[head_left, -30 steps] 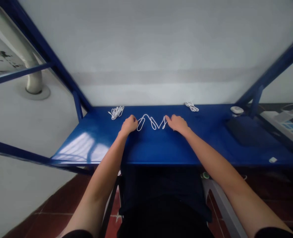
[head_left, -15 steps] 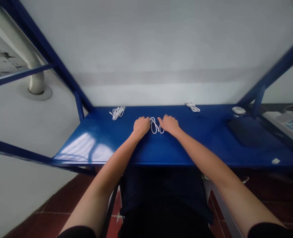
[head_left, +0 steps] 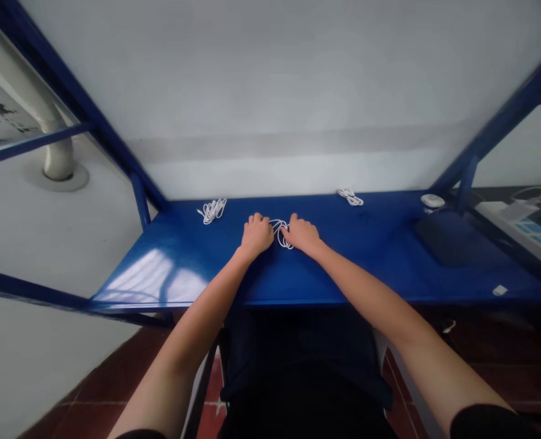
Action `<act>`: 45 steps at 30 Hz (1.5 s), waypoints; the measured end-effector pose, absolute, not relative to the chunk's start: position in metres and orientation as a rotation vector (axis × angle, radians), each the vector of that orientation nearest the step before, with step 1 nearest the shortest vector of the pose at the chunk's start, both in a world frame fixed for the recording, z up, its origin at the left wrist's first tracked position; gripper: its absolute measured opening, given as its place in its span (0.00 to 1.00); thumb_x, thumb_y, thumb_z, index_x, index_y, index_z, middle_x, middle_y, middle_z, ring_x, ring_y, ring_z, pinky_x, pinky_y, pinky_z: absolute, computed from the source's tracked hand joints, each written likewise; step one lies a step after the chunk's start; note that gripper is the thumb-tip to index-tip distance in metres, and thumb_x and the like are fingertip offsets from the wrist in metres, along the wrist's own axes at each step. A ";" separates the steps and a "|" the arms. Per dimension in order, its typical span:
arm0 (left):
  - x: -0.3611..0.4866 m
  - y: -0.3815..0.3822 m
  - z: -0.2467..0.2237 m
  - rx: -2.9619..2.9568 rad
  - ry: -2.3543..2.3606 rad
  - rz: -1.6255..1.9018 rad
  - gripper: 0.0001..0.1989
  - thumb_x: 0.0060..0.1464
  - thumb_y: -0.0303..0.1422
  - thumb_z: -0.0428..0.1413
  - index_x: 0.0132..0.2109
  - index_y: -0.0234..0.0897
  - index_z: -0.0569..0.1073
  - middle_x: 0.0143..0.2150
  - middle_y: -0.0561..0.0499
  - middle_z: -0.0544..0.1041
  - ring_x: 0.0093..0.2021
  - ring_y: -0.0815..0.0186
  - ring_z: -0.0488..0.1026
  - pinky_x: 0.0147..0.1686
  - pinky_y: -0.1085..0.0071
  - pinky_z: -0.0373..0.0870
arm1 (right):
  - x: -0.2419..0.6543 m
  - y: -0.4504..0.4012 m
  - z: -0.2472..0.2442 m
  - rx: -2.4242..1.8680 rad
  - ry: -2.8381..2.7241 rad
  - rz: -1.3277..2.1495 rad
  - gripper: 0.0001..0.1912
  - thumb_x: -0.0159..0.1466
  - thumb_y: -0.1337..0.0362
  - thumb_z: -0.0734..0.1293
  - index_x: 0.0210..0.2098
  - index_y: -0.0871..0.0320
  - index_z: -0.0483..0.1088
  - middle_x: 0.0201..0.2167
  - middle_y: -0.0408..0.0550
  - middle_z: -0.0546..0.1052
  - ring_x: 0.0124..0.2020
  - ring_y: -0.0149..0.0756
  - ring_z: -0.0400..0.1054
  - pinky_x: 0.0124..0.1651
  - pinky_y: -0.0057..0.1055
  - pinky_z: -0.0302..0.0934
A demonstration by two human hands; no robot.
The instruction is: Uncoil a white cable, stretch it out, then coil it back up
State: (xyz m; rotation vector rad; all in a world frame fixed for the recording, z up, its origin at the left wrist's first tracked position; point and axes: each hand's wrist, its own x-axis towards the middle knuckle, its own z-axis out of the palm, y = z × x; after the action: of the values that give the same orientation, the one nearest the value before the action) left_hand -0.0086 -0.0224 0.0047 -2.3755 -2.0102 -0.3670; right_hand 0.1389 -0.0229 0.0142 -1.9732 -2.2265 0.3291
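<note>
A loosely looped white cable (head_left: 283,238) lies on the blue table (head_left: 224,268) between my two hands. My left hand (head_left: 258,233) has its fingers curled on the cable's left end. On the other side, my right hand (head_left: 301,233) pinches the loops, its thumb and fingers closed on them. Behind my left hand sits a bundled white cable (head_left: 213,211), and a second bundle (head_left: 351,196) rests near the back edge to the right.
At the right are a round white object (head_left: 432,200), a dark flat object (head_left: 444,238) and a small white piece (head_left: 499,291). Blue frame bars (head_left: 490,131) rise at both sides. A white tray (head_left: 521,231) with blue parts stands far right.
My right hand has moved in towards my left and closed on the cable. The loops between my hands are now bunched closer together. The view has shifted slightly.
</note>
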 end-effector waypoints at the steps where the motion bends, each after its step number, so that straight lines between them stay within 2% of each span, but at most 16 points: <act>1: -0.011 -0.020 0.005 -2.355 -2.026 -0.396 0.18 0.61 0.31 0.46 0.54 0.35 0.72 0.54 0.36 0.69 0.55 0.50 0.65 0.51 0.57 0.65 | 0.138 -0.023 0.015 -1.973 -2.222 0.327 0.26 0.68 0.51 0.57 0.55 0.66 0.59 0.47 0.70 0.75 0.49 0.56 0.71 0.48 0.43 0.63; 5: -0.010 -0.013 0.007 -2.510 -2.104 -0.502 0.16 0.60 0.30 0.47 0.51 0.38 0.75 0.47 0.40 0.75 0.48 0.56 0.71 0.47 0.64 0.66 | 0.140 -0.019 0.017 -1.972 -2.180 0.364 0.23 0.66 0.54 0.60 0.53 0.67 0.62 0.47 0.70 0.75 0.49 0.55 0.72 0.46 0.40 0.65; 7: -0.005 -0.015 0.007 -2.558 -2.135 -0.609 0.15 0.59 0.31 0.50 0.49 0.37 0.77 0.44 0.41 0.77 0.45 0.58 0.73 0.44 0.67 0.67 | 0.142 -0.015 0.017 -1.954 -2.126 0.434 0.20 0.64 0.56 0.64 0.49 0.65 0.66 0.45 0.68 0.77 0.46 0.52 0.74 0.43 0.36 0.66; 10: 0.006 -0.025 0.006 -2.619 -2.111 -0.672 0.13 0.58 0.32 0.51 0.42 0.35 0.80 0.40 0.42 0.78 0.42 0.60 0.74 0.42 0.69 0.67 | 0.148 -0.008 0.017 -1.892 -2.029 0.721 0.12 0.62 0.58 0.67 0.36 0.62 0.72 0.32 0.60 0.80 0.31 0.44 0.77 0.33 0.30 0.67; 12: 0.012 -0.034 0.006 -2.655 -2.035 -0.670 0.14 0.59 0.32 0.50 0.38 0.34 0.80 0.38 0.42 0.78 0.41 0.61 0.73 0.43 0.69 0.67 | 0.152 -0.005 0.016 -1.847 -1.950 0.897 0.12 0.60 0.58 0.69 0.27 0.60 0.71 0.23 0.54 0.79 0.22 0.39 0.75 0.26 0.27 0.66; 15: 0.016 -0.048 0.004 -2.645 -1.899 -0.671 0.15 0.61 0.34 0.49 0.41 0.34 0.80 0.40 0.41 0.77 0.43 0.60 0.72 0.45 0.67 0.67 | 0.156 -0.003 0.015 -1.799 -1.842 0.985 0.15 0.56 0.57 0.73 0.21 0.59 0.68 0.17 0.50 0.77 0.19 0.36 0.73 0.23 0.24 0.66; 17: 0.016 -0.054 0.002 -2.624 -1.831 -0.648 0.16 0.61 0.39 0.50 0.44 0.33 0.78 0.42 0.40 0.76 0.44 0.58 0.72 0.47 0.65 0.67 | 0.158 -0.003 0.012 -1.752 -1.783 1.050 0.17 0.57 0.56 0.72 0.19 0.59 0.68 0.16 0.49 0.76 0.20 0.35 0.74 0.24 0.24 0.67; 21: 0.010 -0.056 -0.002 -2.643 -1.764 -0.599 0.17 0.61 0.41 0.51 0.40 0.33 0.78 0.42 0.40 0.77 0.44 0.58 0.72 0.49 0.64 0.65 | 0.165 -0.002 0.006 -1.586 -1.646 1.251 0.18 0.64 0.57 0.66 0.21 0.60 0.69 0.19 0.50 0.77 0.18 0.32 0.71 0.21 0.25 0.67; 24: 0.004 -0.051 -0.002 -2.691 -1.735 -0.643 0.13 0.61 0.36 0.52 0.38 0.34 0.79 0.40 0.42 0.77 0.44 0.59 0.72 0.49 0.65 0.65 | 0.173 -0.002 0.004 -1.453 -1.652 1.364 0.12 0.61 0.62 0.69 0.24 0.63 0.72 0.22 0.50 0.78 0.18 0.29 0.70 0.21 0.23 0.67; 26: 0.001 -0.049 -0.003 -2.717 -1.720 -0.678 0.14 0.62 0.34 0.50 0.37 0.35 0.78 0.39 0.43 0.78 0.43 0.60 0.73 0.48 0.66 0.65 | 0.177 -0.003 0.005 -1.359 -1.715 1.414 0.08 0.58 0.65 0.71 0.26 0.64 0.74 0.22 0.49 0.78 0.20 0.28 0.71 0.22 0.22 0.67; 30: -0.001 -0.048 -0.002 -2.737 -1.704 -0.674 0.18 0.63 0.40 0.48 0.35 0.36 0.78 0.38 0.42 0.78 0.41 0.61 0.73 0.45 0.68 0.65 | 0.180 -0.006 0.009 -1.253 -1.871 1.415 0.04 0.56 0.70 0.70 0.30 0.64 0.78 0.20 0.45 0.76 0.23 0.29 0.70 0.24 0.22 0.67; 33: -0.002 -0.047 0.000 -2.753 -1.705 -0.634 0.17 0.64 0.37 0.48 0.33 0.36 0.78 0.37 0.42 0.78 0.40 0.61 0.73 0.43 0.69 0.65 | 0.181 -0.008 0.012 -1.217 -2.022 1.308 0.09 0.57 0.70 0.68 0.36 0.61 0.80 0.24 0.44 0.78 0.25 0.30 0.70 0.26 0.23 0.65; 37: -0.006 -0.042 0.001 -2.762 -1.761 -0.694 0.16 0.62 0.33 0.49 0.30 0.35 0.78 0.33 0.45 0.79 0.35 0.64 0.73 0.37 0.72 0.63 | 0.181 -0.009 0.012 -1.142 -2.240 0.882 0.09 0.58 0.70 0.68 0.37 0.58 0.80 0.34 0.46 0.81 0.35 0.34 0.73 0.40 0.28 0.65; 40: -0.010 -0.037 -0.001 -2.776 -1.792 -0.865 0.14 0.61 0.33 0.50 0.36 0.34 0.80 0.31 0.49 0.79 0.32 0.67 0.72 0.33 0.75 0.62 | 0.179 -0.006 0.007 -1.060 -2.377 0.589 0.10 0.59 0.72 0.68 0.37 0.56 0.80 0.38 0.47 0.80 0.41 0.37 0.72 0.46 0.31 0.62; 43: -0.013 -0.036 -0.004 -2.775 -1.799 -0.985 0.15 0.61 0.33 0.50 0.45 0.35 0.80 0.33 0.50 0.81 0.31 0.67 0.73 0.33 0.76 0.63 | 0.178 -0.003 0.002 -0.997 -2.455 0.491 0.10 0.60 0.72 0.68 0.38 0.56 0.80 0.38 0.49 0.80 0.41 0.38 0.72 0.46 0.32 0.61; 45: -0.012 -0.038 -0.006 -2.802 -1.719 -0.966 0.14 0.61 0.33 0.50 0.44 0.36 0.80 0.34 0.48 0.81 0.33 0.64 0.74 0.36 0.74 0.65 | 0.180 -0.002 0.001 -0.969 -2.486 0.484 0.09 0.61 0.71 0.67 0.37 0.56 0.80 0.37 0.49 0.80 0.40 0.37 0.72 0.46 0.32 0.61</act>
State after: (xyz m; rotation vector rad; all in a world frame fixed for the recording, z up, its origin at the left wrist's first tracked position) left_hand -0.0124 -0.0381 -0.0059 -2.8025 -1.7192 -0.9665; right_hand 0.1798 -0.0020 0.0011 -0.9695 -2.4864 0.4838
